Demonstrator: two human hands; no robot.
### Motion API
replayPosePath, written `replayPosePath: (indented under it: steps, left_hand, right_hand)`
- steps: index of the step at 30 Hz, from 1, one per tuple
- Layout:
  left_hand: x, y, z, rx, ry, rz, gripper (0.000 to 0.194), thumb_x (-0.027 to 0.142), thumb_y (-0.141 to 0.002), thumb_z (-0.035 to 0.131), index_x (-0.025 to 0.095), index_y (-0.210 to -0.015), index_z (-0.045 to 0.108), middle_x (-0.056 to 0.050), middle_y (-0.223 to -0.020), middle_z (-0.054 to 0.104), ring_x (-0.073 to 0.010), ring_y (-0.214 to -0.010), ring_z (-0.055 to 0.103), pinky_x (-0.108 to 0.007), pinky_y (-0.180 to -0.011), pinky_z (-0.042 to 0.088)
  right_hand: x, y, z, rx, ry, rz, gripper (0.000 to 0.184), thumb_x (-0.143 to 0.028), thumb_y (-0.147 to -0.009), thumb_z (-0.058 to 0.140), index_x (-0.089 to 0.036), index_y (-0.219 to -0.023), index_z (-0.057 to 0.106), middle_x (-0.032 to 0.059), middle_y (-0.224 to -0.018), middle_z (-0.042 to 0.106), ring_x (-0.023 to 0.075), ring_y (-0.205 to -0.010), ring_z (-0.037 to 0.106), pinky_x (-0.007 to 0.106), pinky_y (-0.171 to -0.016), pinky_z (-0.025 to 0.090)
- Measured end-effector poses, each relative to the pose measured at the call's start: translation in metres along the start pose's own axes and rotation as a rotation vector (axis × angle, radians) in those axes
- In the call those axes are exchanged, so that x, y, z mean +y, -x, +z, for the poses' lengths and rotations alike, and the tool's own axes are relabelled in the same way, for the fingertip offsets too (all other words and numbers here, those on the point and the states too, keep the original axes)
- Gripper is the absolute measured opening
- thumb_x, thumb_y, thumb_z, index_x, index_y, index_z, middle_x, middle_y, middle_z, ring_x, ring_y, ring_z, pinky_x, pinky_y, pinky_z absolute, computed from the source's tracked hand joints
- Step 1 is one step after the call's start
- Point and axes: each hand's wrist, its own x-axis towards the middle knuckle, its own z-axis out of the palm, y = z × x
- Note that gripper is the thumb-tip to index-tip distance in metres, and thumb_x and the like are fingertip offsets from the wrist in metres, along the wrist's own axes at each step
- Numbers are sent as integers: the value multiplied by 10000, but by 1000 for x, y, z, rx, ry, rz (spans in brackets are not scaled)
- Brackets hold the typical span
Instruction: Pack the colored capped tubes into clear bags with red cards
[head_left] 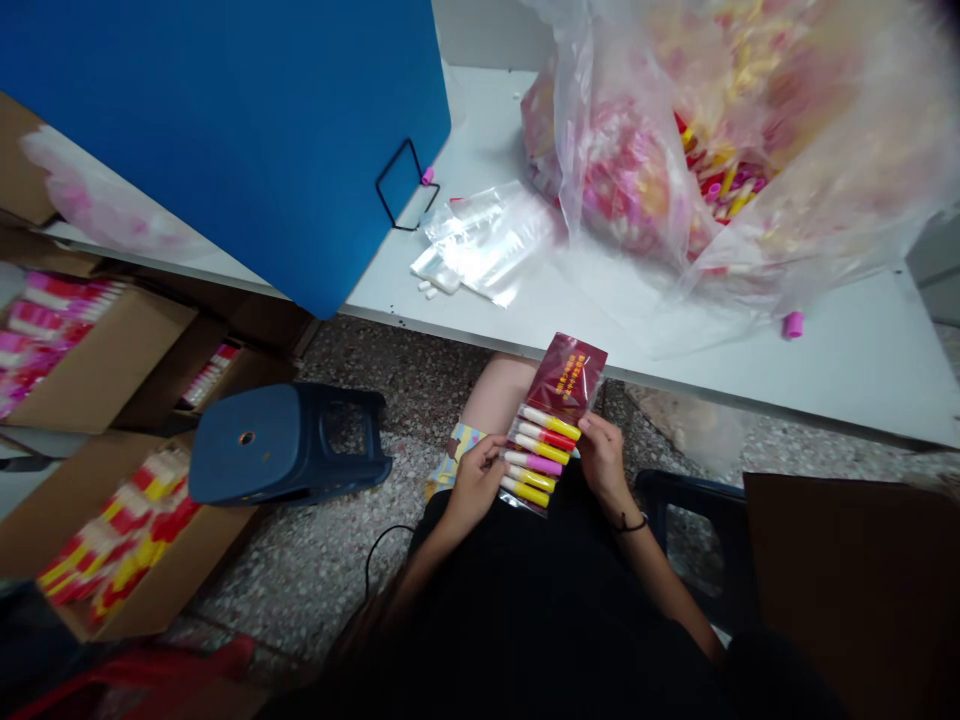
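Over my lap I hold a clear plastic packet [536, 462] with a dark red printed header card [568, 376]. Inside lie several short white-capped tubes in yellow, red and pink, side by side in a column. My left hand [480, 478] pinches the packet's left edge near the pink tube. On the other side, my right hand [600, 448] grips the right edge just below the card. Ahead on the white table [465, 330] lies a pile of clear plastic sleeves [487, 240], apart from both hands.
A large translucent bag [630, 180] of coloured tubes stands on the table, with a pink cap [793, 325] nearby. A blue board [247, 130] leans over the left side. Below are a blue stool [255, 445] and an open carton [161, 575] of packets. Brown cardboard [840, 580] is at right.
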Motion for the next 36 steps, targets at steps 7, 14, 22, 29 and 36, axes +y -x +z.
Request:
replayPosePath:
  steps: [7,14,22,29,36]
  left_hand:
    - [0,-2,0,81,-45,26,333,293,-712,560,120,-992,610,-51,-836,675,-153,-745,602,-226,-650,443]
    - [1,-1,1,59,-49,35,251,243,-716,529,128,-917,626,-28,-769,667,-136,-680,592,-219,-626,437]
    - [4,-1,3,-8,-53,8,319,319,-744,588,130,-1001,572,-83,-956,663,-191,-919,617,-276,-806,470]
    - [35,7,3,-71,-62,142,372,388,-781,572,138,-1057,574,-75,-1007,643,-198,-923,597,-272,-823,470]
    - [55,10,7,89,-241,219,277,390,-800,531,135,-779,639,-25,-710,622,-164,-695,561,-237,-647,447]
  right_hand:
    - [-1,-1,0,5,-46,36,156,-314,-689,597,-195,-751,677,-1,-703,651,164,-650,563,276,-628,443]
    - [-5,-1,2,-63,-66,-3,153,-304,-712,597,-208,-792,686,-1,-726,658,165,-646,570,289,-656,459]
    - [-8,-5,-1,-32,-35,-3,195,-331,-693,587,-204,-813,675,7,-702,636,176,-658,561,293,-645,450]
    - [-26,9,13,-196,342,-212,199,-346,-750,538,-190,-659,622,-8,-613,549,141,-585,455,266,-569,369]
    - [-36,26,27,-222,597,-483,198,-275,-822,531,-198,-654,600,-1,-618,587,138,-593,516,265,-590,394]
